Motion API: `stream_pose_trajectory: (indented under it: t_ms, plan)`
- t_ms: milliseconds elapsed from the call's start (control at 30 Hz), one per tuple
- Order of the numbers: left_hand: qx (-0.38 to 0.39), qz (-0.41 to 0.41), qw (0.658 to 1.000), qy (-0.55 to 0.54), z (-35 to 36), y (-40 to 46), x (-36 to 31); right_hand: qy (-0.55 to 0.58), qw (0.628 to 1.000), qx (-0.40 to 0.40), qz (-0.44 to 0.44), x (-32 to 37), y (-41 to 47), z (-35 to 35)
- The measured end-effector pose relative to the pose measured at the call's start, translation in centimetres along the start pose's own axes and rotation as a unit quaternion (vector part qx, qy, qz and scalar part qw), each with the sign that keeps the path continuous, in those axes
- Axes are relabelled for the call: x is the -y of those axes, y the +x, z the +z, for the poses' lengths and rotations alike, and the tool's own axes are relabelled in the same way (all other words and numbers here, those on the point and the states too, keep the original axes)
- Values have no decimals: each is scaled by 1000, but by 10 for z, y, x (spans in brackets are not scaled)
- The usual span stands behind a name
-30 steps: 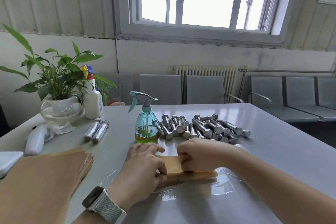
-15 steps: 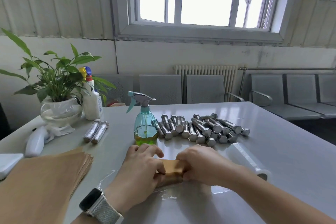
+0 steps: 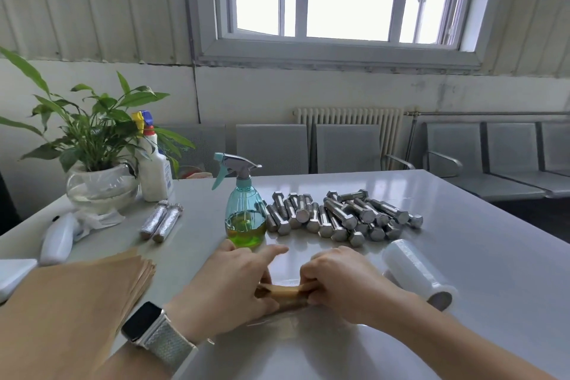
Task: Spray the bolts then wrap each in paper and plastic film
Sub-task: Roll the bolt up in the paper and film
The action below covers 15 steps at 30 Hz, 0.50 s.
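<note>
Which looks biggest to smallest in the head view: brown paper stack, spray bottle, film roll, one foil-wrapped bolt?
1. brown paper stack, though it lies nearest the camera.
2. spray bottle.
3. film roll, close to the bottle; its nearness makes this unsure.
4. foil-wrapped bolt.

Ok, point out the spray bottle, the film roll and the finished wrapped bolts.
spray bottle (image 3: pixel 245 219), head view, teal body.
film roll (image 3: pixel 411 271), head view, white side.
wrapped bolts (image 3: pixel 161 221), head view, middle of the pair.

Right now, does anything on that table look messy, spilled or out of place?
Nothing stands out. The bolts lie in a loose heap behind the spray bottle, which is upright with no puddle. Both hands hold a paper-wrapped bundle.
</note>
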<state>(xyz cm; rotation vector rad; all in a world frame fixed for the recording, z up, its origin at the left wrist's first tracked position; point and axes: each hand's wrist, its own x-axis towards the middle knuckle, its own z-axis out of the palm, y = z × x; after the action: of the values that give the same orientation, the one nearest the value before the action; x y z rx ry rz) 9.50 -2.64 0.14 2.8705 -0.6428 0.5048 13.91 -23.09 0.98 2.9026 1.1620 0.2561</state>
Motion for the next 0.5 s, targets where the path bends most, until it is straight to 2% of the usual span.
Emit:
stream_pose_trajectory:
  t_ms: [133, 233, 300, 500]
  plan:
    - [42, 28, 995, 82, 4, 7, 3, -21, 1000, -12, -6, 0, -2, 4]
    - [50, 3, 998, 41, 7, 4, 2, -40, 999, -18, -20, 2, -6, 6]
    - [22, -16, 1000, 8, 6, 3, -2, -44, 998, -30, -27, 4, -9, 7]
    - [1, -83, 996, 22, 5, 9, -9, -60, 996, -55, -35, 9, -19, 8]
